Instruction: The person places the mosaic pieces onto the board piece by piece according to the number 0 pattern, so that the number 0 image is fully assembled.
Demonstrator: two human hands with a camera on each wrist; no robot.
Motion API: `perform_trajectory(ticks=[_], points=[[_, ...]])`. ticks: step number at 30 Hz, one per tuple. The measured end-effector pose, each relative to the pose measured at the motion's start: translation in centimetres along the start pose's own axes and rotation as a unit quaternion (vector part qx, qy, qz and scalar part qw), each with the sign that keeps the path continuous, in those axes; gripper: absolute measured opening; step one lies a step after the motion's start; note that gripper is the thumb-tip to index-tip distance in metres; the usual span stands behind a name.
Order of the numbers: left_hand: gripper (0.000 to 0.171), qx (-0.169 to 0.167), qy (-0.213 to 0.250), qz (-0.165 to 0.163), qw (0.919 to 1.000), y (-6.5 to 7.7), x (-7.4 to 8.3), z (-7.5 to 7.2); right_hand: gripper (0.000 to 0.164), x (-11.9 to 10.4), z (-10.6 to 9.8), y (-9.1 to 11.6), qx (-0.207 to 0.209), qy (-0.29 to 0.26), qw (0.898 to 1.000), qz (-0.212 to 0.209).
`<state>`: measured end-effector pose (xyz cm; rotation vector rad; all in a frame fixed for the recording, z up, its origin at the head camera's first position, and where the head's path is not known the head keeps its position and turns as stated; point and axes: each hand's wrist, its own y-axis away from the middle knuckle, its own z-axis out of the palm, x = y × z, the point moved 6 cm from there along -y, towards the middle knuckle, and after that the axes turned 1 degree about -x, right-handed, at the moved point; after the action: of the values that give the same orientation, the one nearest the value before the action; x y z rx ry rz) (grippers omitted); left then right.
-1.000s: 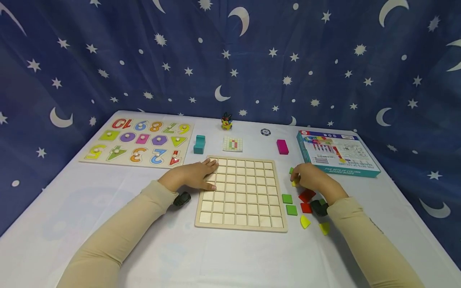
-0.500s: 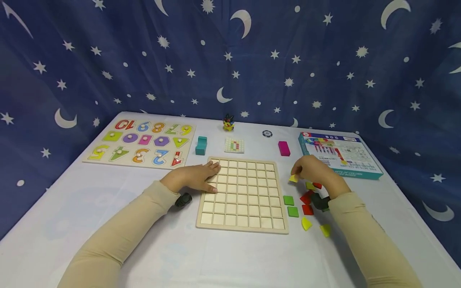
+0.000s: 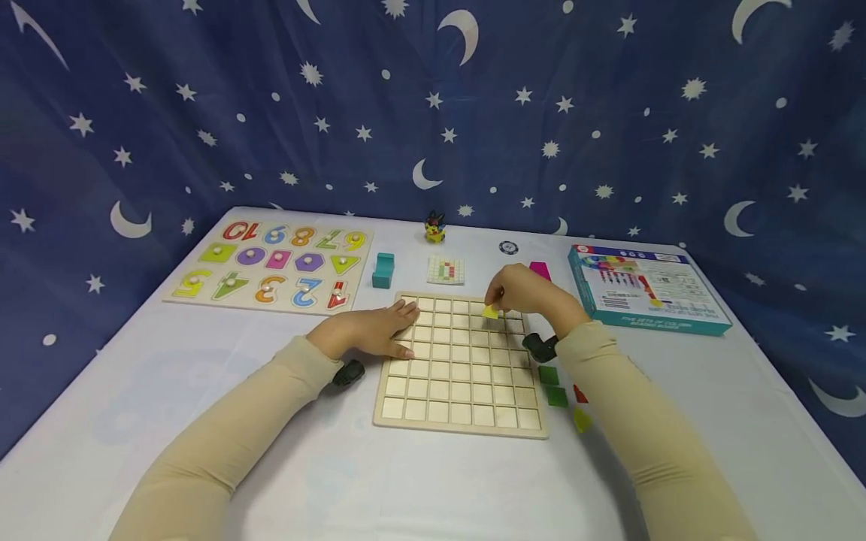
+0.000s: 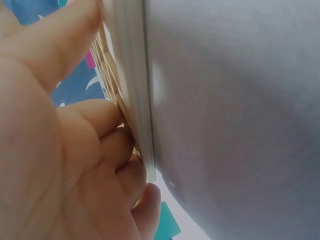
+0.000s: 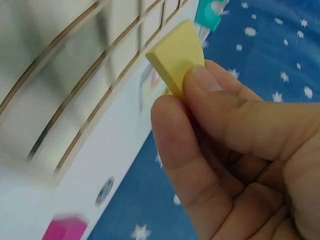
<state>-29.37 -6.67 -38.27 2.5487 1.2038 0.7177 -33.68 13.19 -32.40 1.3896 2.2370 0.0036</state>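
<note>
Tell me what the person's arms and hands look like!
A long beige fabric left sleeve and a matching right sleeve reach toward the wrists. A small black gadget sits by the left wrist, another black gadget by the right. No gloves cover the left hand or right hand.

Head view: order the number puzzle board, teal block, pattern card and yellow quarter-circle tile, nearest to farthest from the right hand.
1. Yellow quarter-circle tile: pinched in the right hand.
2. Pattern card: left of the right hand.
3. Teal block: farther left.
4. Number puzzle board: farthest left.
</note>
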Motion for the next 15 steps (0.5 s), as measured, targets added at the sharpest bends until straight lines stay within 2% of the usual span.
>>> perform_trajectory(ticks=[7,15], points=[[0.085,-0.001,-0.004,0.002,1.0,0.0,0.1,-0.2,0.015,-3.2,1.2,-3.0,-0.025,0.004,0.999,-0.027],[0.084,-0.007,-0.003,-0.002,1.0,0.3,0.3,0.0,0.013,-4.9,3.2,-5.3,-0.051,0.027,0.997,-0.043]])
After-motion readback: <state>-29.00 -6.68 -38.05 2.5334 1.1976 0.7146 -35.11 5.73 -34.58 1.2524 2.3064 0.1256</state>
